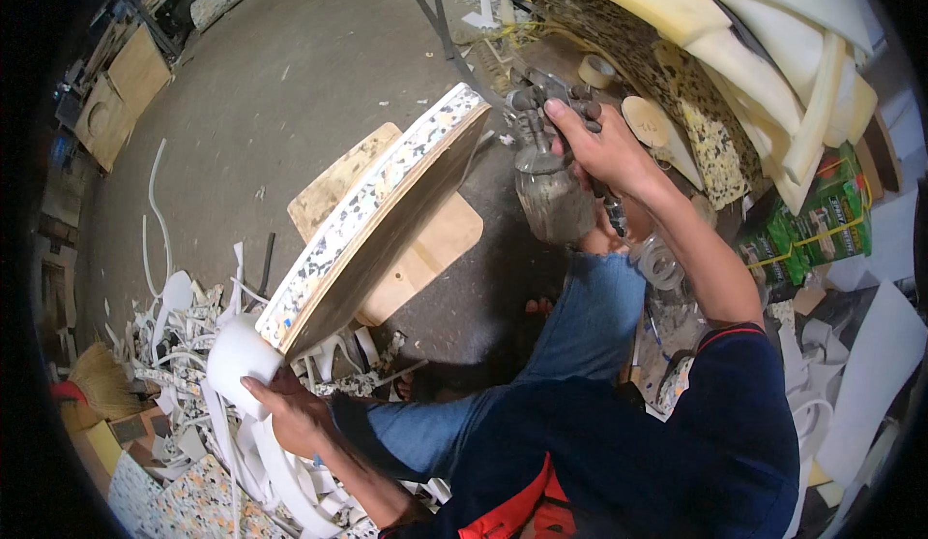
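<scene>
The head view shows a person at work over a concrete floor (290,65), both hands occupied. The right hand (607,147), right of centre in the upper half of the frame, is wrapped around the handle of a spray gun (553,196), its thumb lying along the top and its cloudy cup hanging below. The left hand (290,411), at the lower left, grasps a curved piece of white foam (240,363), the thumb pressed on its face and the other fingers mostly hidden. That foam sits against the lower end of a padded board (372,212), which slants from lower left up to the centre of the frame, tilted on edge, with a speckled foam layer along one side of its wood. A paler wooden piece (425,261) with rounded corners shows to either side of the board. The upper end of the board is near the spray gun, with a gap between them. Foam scraps (188,336) are heaped at the lower left beside a straw broom (101,382). Long yellow foam (667,0) fills the upper right, near a tape roll (596,71), and green packages (826,220) lie at the right edge.
</scene>
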Motion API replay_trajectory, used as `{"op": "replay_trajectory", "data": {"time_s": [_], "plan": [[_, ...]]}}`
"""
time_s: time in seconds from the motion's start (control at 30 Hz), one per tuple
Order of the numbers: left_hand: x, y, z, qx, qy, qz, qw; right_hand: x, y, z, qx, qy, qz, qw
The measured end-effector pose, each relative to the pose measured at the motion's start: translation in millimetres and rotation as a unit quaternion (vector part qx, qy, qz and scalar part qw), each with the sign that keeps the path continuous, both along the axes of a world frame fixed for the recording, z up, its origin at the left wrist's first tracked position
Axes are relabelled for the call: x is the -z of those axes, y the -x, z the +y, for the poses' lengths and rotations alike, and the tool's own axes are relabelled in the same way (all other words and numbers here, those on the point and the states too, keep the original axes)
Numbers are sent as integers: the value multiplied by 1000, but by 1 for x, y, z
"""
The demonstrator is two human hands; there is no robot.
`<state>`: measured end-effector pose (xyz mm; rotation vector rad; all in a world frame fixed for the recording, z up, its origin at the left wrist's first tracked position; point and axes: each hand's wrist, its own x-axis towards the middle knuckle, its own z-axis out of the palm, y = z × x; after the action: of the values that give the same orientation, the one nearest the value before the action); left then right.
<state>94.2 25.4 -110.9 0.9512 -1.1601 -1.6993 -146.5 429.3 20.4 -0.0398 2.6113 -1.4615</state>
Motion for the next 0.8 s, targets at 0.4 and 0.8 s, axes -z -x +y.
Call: {"op": "replay_trajectory", "data": {"time_s": [0.4, 0.8], "plan": [[15, 13, -12, 108, 18, 89, 990, -20, -32, -18, -41, 23, -53, 998], [13, 16, -6, 93, 33, 121, 988, -20, -97, -92, -242, 7, -73, 967]]}}
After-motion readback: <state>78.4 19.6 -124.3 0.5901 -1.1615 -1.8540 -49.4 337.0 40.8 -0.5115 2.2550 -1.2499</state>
